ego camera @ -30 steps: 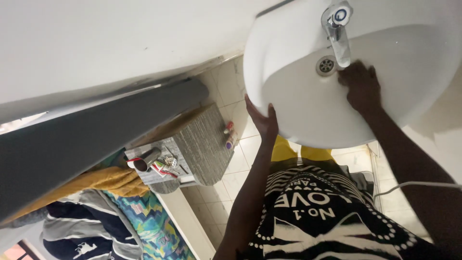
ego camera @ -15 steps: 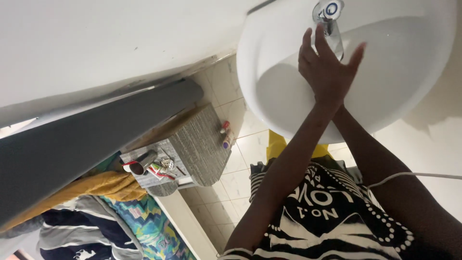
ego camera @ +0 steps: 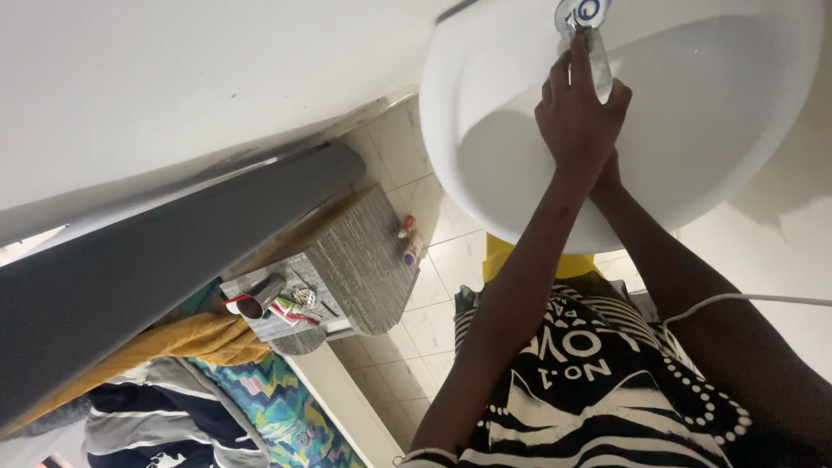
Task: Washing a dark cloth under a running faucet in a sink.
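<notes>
Left hand on the tap spout, right hand tucked behind it over the basin.

Head view: the left hand [ego camera: 576, 117] reaches up and across into the white sink [ego camera: 451, 130], its grip curled together around the chrome tap [ego camera: 589, 39]; a fingertip lies along the spout just under the round handle cap. The spout's long axis runs from the back rim down toward the person, in line with the left forearm. The right hand [ego camera: 609, 169] sits just behind and below the left wrist, mostly hidden, so I cannot tell whether its grip is apart or together. The left hand is the nearer to the tap. Off to the left, well apart, a grey side table [ego camera: 347, 260] carries small clutter.
</notes>
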